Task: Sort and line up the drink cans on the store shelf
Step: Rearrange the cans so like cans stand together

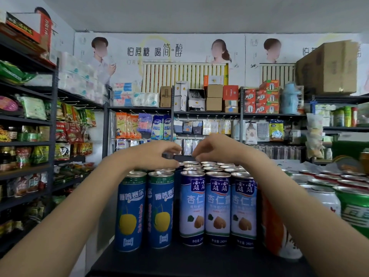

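Observation:
On the dark shelf top (pixel 179 262), two blue cans with a yellow fruit (pixel 130 212) stand at the front left. Beside them stand three pale blue almond-drink cans (pixel 217 208), with more rows of silver can tops (pixel 209 166) behind. Both my arms reach over the front row. My left hand (pixel 157 154) curls thumb and fingers around the top of a dark blue back-row can (pixel 178 170). My right hand (pixel 211 148) hangs over the rear can tops with fingers curled down; what its fingertips hold is hidden.
At the right stand an orange-and-white can (pixel 277 234), a white can (pixel 319 198), a green can (pixel 355 210) and several red-rimmed cans (pixel 339 177). Snack racks (pixel 30 124) line the left aisle. Shelves of boxes and hanging goods (pixel 207 116) fill the back wall.

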Demonstrator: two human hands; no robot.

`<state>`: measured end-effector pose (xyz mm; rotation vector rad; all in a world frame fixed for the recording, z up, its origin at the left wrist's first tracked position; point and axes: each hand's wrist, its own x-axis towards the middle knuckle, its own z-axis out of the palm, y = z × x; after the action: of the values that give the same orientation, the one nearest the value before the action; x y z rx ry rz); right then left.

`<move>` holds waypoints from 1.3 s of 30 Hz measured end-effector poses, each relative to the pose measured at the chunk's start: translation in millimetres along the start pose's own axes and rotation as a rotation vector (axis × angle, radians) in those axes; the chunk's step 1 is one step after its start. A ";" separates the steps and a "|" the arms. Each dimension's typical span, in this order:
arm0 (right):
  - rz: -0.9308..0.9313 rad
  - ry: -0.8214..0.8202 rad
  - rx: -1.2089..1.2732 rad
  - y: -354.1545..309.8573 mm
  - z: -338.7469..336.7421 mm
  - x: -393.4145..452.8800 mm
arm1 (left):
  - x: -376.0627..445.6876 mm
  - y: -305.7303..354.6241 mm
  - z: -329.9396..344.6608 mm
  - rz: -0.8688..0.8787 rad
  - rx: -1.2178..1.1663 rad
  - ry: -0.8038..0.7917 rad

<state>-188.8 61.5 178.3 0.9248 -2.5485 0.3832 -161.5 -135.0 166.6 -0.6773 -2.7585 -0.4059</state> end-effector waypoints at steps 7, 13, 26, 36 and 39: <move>-0.048 -0.131 -0.270 7.2 12.2 54.4 | 46.0 -6.6 1.1 0.011 0.427 -0.107; -0.001 -0.265 -0.257 21.4 25.3 79.7 | 60.7 -11.6 9.7 -0.022 0.431 -0.228; -0.077 -0.222 -0.266 28.4 36.1 90.1 | 67.4 -15.2 12.4 0.067 0.290 -0.118; -0.038 -0.257 -0.247 23.9 33.9 89.6 | 61.9 -14.1 17.4 0.066 0.257 -0.049; -0.038 -0.258 -0.205 25.6 33.0 91.9 | 64.4 -15.2 19.2 0.058 0.243 0.020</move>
<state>-279.1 17.4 188.1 0.9969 -2.7307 -0.0115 -227.5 -115.4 166.6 -0.6839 -2.7009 -0.0622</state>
